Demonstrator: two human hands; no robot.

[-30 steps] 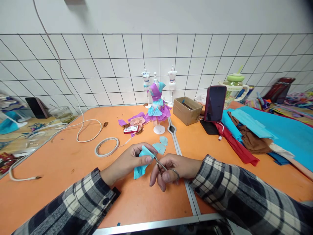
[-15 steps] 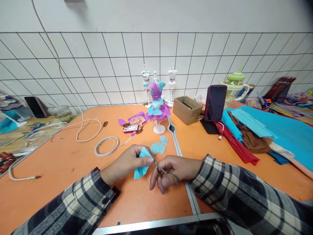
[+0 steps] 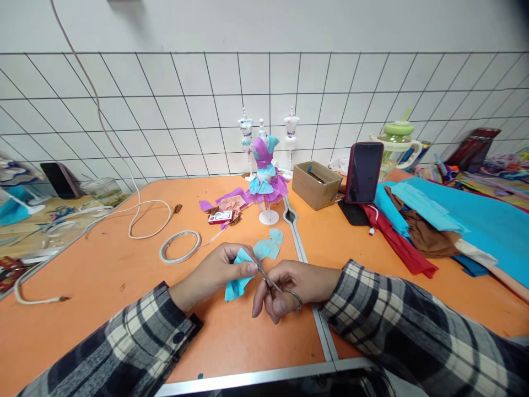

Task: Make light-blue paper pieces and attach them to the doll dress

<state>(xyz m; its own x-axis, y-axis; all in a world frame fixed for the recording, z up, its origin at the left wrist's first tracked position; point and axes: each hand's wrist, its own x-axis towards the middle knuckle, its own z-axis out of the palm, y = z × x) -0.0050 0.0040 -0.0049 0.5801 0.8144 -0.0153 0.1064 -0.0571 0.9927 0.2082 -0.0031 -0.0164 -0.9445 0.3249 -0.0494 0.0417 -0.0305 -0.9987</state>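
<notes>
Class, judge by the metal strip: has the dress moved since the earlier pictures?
No: the dress shows no shift against the metal strip.

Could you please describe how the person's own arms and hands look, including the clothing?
The left hand and the right hand are bare, with no gloves. Both arms wear long plaid sleeves: the left sleeve and the right sleeve show dark, grey and cream checks. A dark round button is visible on the left cuff.
</notes>
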